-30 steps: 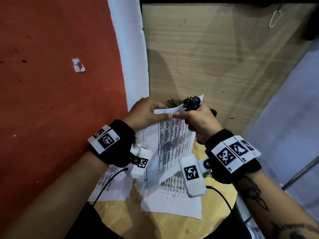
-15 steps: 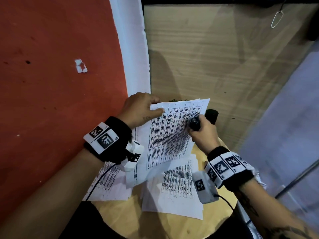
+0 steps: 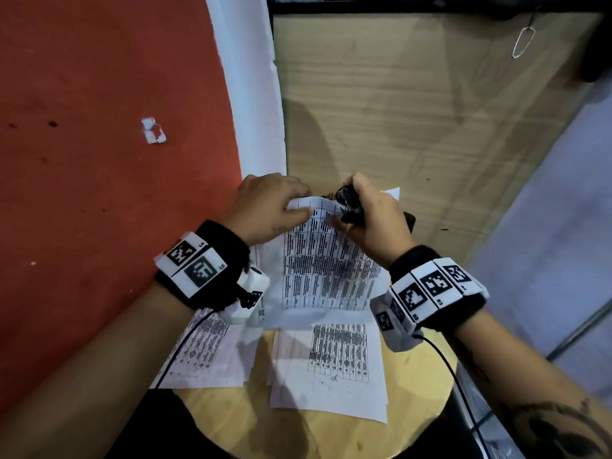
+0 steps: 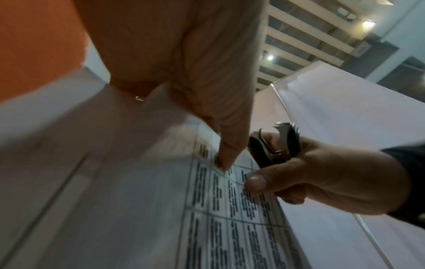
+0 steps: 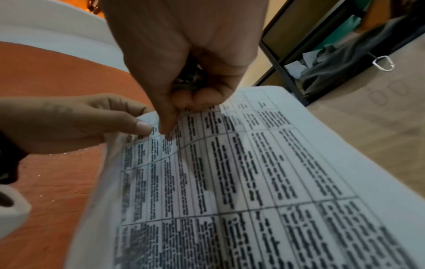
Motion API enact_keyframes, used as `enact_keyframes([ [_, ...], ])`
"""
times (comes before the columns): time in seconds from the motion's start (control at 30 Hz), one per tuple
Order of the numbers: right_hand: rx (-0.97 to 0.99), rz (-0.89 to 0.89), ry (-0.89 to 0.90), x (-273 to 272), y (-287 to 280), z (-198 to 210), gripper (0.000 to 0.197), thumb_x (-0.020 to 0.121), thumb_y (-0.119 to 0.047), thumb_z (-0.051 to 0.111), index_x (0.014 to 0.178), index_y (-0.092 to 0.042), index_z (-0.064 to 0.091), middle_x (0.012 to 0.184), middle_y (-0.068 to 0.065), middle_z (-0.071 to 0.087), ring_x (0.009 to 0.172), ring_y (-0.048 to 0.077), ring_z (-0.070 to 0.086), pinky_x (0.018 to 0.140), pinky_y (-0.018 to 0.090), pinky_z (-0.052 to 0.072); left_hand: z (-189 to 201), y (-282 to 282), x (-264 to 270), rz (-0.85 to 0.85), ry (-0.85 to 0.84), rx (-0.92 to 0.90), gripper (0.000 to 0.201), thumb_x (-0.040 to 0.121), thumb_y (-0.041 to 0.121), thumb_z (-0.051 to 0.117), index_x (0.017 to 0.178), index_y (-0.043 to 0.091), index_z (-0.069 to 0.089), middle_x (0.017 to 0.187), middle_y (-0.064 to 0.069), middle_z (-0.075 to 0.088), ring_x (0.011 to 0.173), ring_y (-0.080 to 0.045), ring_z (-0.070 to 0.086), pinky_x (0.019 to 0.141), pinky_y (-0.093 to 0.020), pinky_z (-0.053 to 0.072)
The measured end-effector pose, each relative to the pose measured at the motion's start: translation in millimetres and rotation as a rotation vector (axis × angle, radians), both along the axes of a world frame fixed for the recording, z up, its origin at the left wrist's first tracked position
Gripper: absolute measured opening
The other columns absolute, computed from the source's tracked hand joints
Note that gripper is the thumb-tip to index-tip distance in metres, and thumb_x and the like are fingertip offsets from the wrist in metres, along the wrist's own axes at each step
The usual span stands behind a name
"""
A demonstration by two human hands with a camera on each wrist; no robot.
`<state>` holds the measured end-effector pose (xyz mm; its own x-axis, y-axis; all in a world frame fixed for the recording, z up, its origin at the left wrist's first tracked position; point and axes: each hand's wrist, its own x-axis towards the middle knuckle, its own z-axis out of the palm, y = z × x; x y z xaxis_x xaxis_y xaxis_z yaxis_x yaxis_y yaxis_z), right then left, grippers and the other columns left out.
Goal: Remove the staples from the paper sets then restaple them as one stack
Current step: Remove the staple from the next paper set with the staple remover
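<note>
Two loose printed paper sets (image 3: 331, 362) lie lower-centre on the round wooden tabletop (image 3: 298, 435). Third printed set (image 3: 328, 270), centre frame: left hand (image 3: 265, 207) fingers pinch its top edge; right hand (image 3: 374, 220) grips the black claw staple remover (image 3: 347, 202). Restapling apparently not begun.

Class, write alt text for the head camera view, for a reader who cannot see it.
Two hands hold a printed paper set upright over a round wooden table: the left hand pinches its top edge, while the right hand grips a black staple remover at that edge. More printed sheets lie flat on the table below.
</note>
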<state>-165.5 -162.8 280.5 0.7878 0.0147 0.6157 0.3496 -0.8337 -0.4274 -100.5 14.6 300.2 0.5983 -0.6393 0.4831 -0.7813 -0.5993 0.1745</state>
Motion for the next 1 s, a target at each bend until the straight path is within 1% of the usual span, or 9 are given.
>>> enact_keyframes([
  [0.17, 0.067, 0.039, -0.046, -7, 3, -2, 0.037, 0.076, -0.018, 0.073, 0.099, -0.005, 0.046, 0.082, 0.007, 0.062, 0.076, 0.036, 0.060, 0.066, 0.047, 0.050, 11, -14, -12, 0.083, -0.120, 0.126, 0.033, 0.077, 0.052, 0.067, 0.095, 0.024, 0.065, 0.066, 0.010, 0.047, 0.083, -0.016, 0.048, 0.067, -0.031, 0.010],
  [0.23, 0.132, 0.039, -0.034, -9, 1, 0, 0.035, 0.075, -0.014, 0.072, 0.097, -0.005, 0.047, 0.077, 0.000, 0.058, 0.073, 0.030, 0.059, 0.066, 0.041, 0.049, 14, -19, -13, 0.064, -0.062, 0.124, 0.030, 0.077, 0.047, 0.070, 0.093, 0.023, 0.067, 0.061, 0.011, 0.045, 0.081, -0.018, 0.051, 0.070, -0.030, 0.015],
  [0.33, 0.224, 0.071, -0.020, -10, -5, 1, 0.037, 0.073, -0.011, 0.075, 0.090, -0.014, 0.043, 0.067, -0.013, 0.049, 0.060, 0.003, 0.048, 0.060, 0.024, 0.041, 16, -19, -13, -0.042, 0.120, 0.048, 0.015, 0.076, 0.040, 0.074, 0.080, 0.028, 0.066, 0.057, 0.013, 0.050, 0.071, -0.017, 0.054, 0.066, -0.029, 0.028],
  [0.5, 0.233, 0.138, -0.041, -17, -11, 5, 0.041, 0.074, -0.008, 0.076, 0.091, -0.014, 0.040, 0.066, -0.016, 0.046, 0.059, -0.009, 0.049, 0.055, 0.007, 0.035, 12, -17, -21, -0.196, 0.363, -0.147, 0.009, 0.070, 0.034, 0.068, 0.072, 0.026, 0.068, 0.066, 0.003, 0.067, 0.061, -0.016, 0.059, 0.063, -0.031, 0.046],
  [0.63, 0.240, 0.157, -0.032, -20, -14, 5, 0.044, 0.072, -0.005, 0.076, 0.095, -0.015, 0.040, 0.070, -0.019, 0.048, 0.062, -0.011, 0.050, 0.057, 0.006, 0.037, 12, -15, -25, -0.261, 0.427, -0.231, 0.006, 0.075, 0.034, 0.075, 0.073, 0.039, 0.071, 0.067, 0.012, 0.069, 0.064, 0.001, 0.060, 0.063, -0.024, 0.047],
  [0.7, 0.258, 0.169, -0.013, -22, -14, 7, 0.044, 0.072, -0.007, 0.077, 0.094, -0.016, 0.039, 0.069, -0.018, 0.049, 0.060, -0.006, 0.050, 0.058, 0.009, 0.038, 11, -15, -25, -0.272, 0.437, -0.258, 0.006, 0.075, 0.039, 0.073, 0.080, 0.040, 0.072, 0.074, 0.009, 0.072, 0.071, -0.003, 0.065, 0.071, -0.028, 0.051],
  [0.8, 0.308, 0.185, 0.010, -24, -15, 9, 0.042, 0.073, -0.011, 0.077, 0.089, -0.023, 0.040, 0.070, -0.011, 0.055, 0.061, 0.006, 0.051, 0.063, 0.026, 0.047, 10, -14, -26, -0.250, 0.419, -0.289, 0.005, 0.074, 0.039, 0.071, 0.073, 0.044, 0.071, 0.074, 0.004, 0.072, 0.071, -0.010, 0.066, 0.071, -0.032, 0.052],
  [0.9, 0.391, 0.212, 0.042, -25, -17, 11, 0.044, 0.075, -0.011, 0.074, 0.083, -0.034, 0.038, 0.073, -0.002, 0.061, 0.061, 0.020, 0.061, 0.060, 0.035, 0.054, 10, -13, -24, -0.211, 0.427, -0.334, 0.008, 0.075, 0.034, 0.074, 0.073, 0.026, 0.073, 0.064, 0.008, 0.068, 0.061, -0.004, 0.060, 0.061, -0.026, 0.047],
  [1.0, 0.444, 0.216, 0.040, -27, -18, 12, 0.034, 0.081, -0.006, 0.070, 0.086, -0.022, 0.041, 0.076, -0.004, 0.061, 0.057, 0.009, 0.061, 0.054, 0.024, 0.051, 10, -10, -21, -0.140, 0.390, -0.352, 0.012, 0.077, 0.025, 0.078, 0.069, 0.017, 0.072, 0.050, 0.012, 0.058, 0.050, 0.003, 0.048, 0.052, -0.019, 0.035],
])
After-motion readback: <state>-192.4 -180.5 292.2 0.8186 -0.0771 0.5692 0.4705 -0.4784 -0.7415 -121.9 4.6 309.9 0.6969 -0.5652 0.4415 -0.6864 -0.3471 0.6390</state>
